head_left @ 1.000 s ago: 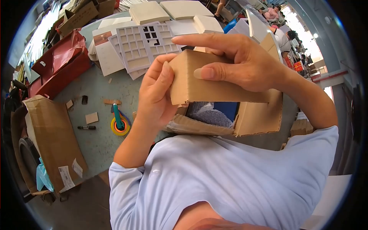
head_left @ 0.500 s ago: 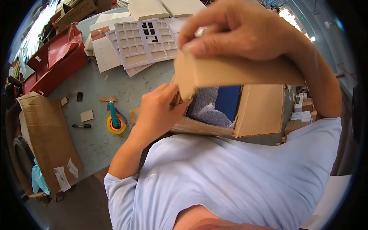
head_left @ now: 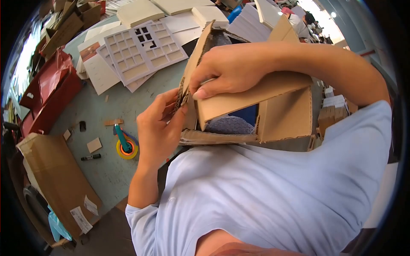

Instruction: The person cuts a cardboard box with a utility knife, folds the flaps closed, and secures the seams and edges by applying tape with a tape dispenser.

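Your right hand clamps the top flap of the cardboard box, which sits against your chest, while your left hand pinches the side flap. The box is half shut: blue contents remain visible and the flaps are unsealed.

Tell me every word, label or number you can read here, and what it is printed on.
No text here can be read.
White stickers on the flat brown carton: print too small and blurred.
Black marker on the table: no legible marking.
Cardboard box gripped by the left hand and right hand: its visible flaps are plain.
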`<state>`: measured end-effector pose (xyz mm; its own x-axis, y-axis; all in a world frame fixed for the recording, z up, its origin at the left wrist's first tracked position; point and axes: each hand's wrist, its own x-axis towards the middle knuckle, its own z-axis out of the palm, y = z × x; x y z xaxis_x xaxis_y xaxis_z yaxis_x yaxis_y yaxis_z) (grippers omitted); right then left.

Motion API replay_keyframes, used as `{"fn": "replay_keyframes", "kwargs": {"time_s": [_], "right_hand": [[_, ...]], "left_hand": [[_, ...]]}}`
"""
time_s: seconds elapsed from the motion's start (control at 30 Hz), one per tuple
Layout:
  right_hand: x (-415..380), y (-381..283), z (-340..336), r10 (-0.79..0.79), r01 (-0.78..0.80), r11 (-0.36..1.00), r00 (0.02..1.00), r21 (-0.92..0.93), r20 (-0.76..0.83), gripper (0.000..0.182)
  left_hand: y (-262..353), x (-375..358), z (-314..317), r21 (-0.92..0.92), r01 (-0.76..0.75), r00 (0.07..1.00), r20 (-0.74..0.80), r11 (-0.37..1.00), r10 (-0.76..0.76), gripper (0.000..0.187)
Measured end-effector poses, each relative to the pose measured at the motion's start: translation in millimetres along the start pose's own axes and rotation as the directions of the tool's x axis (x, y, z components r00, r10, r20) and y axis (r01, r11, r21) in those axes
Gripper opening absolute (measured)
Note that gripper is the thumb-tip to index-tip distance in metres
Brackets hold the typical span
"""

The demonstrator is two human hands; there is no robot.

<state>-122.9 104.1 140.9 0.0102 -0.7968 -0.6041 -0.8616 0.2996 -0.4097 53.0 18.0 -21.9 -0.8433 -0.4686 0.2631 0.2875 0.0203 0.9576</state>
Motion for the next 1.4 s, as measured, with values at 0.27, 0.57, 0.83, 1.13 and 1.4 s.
{"fn": "replay_keyframes", "kwargs": {"time_s": [0.27,0.57,0.83,1.13,1.4], "right_hand": [[13,6,26,-0.13,0.142,0.989,0.966,0.038,-0.223,0.025],[12,13,40,-0.16,0.2,0.976,0.923,0.083,-0.35,0.021],[-7,-13,3,-0.19,0.184,0.982,0.963,-0.05,-0.191,0.028],[-44,-54,-35,-0.164,0.047,0.885,0.963,-0.464,-0.216,0.038],[-79,-97,-37,0.048,-0.069,0.732,0.998,-0.678,-0.05,0.022]], "left_hand": [[-8,-3,-9,-0.113,0.032,0.998,-0.052,0.993,-0.038,0.027],[-10,-2,-6,-0.089,0.013,0.998,-0.068,0.996,-0.019,0.027],[-11,-1,-30,-0.173,0.101,0.991,0.109,0.98,-0.083,0.046],[63,47,-17,0.004,-0.042,0.934,0.356,0.999,0.038,0.063],[94,50,0,0.344,-0.088,0.771,0.618,0.935,-0.155,0.032]]}}
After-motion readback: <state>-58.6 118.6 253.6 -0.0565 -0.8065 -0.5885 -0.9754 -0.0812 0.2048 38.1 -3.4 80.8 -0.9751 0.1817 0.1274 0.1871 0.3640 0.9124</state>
